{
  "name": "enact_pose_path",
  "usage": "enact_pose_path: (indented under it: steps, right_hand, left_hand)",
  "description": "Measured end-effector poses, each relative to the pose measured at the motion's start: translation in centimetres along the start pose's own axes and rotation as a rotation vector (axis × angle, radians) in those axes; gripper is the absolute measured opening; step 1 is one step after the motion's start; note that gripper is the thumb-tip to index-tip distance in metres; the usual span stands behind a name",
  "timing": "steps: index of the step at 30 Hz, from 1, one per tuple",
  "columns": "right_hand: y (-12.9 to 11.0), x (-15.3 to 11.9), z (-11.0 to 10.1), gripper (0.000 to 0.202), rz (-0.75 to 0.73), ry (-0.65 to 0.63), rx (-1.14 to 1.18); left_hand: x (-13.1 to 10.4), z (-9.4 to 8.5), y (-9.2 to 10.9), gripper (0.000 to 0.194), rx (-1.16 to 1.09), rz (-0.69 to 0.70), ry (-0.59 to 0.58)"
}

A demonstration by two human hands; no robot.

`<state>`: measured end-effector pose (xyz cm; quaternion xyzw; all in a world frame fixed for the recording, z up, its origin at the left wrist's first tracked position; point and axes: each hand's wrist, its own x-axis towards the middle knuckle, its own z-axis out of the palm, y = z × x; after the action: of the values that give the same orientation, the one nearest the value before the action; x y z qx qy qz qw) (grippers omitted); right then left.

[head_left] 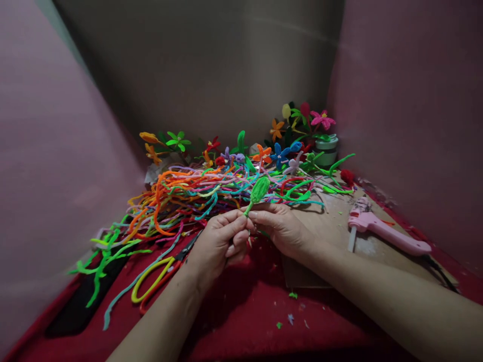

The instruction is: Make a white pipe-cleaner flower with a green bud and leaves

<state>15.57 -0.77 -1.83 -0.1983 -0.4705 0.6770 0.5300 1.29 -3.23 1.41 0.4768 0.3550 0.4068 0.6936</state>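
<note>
Red cloth [234,322] spreads out in front of the fuzzy stick pile [196,188]. Left hand [226,236] and right hand [283,229] meet, both pinching a green leaf [259,190] by its thin stalk [249,207], maybe to keep it steady. It looks soft, bright and oval, held up before the pile. Scissors [184,252] lie in front; a pink glue gun [377,225] lies right.

Gry wall [204,65] btwn pink side walls [407,100], dim lt.
</note>
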Motion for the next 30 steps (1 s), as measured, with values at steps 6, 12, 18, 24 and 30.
enact_pose_path:
  steps: [6,12,18,24,30]
  right_hand:
    - [0.0,0.0,0.1,0.007,0.010,-0.057,0.089]
    - [0.4,0.1,-0.2,0.005,0.037,0.050,0.078]
    - [0.7,0.1,-0.2,0.009,0.034,0.146,0.053]
    - [0.4,-0.1,0.3,0.012,0.011,0.220,-0.043]
    - [0.3,-0.1,0.0,0.016,0.008,0.181,-0.099]
  left_hand:
    - [0.1,-0.4,0.0,0.018,-0.104,-0.050,-0.098]
    - [0.2,0.1,-0.2,0.025,0.283,0.039,0.100]
    - [0.5,0.1,-1.4,0.011,0.916,0.435,0.382]
    - [0.4,-0.6,-1.9,0.006,0.999,0.554,0.407]
    - [0.7,-0.1,-1.6,0.015,0.771,0.401,0.371]
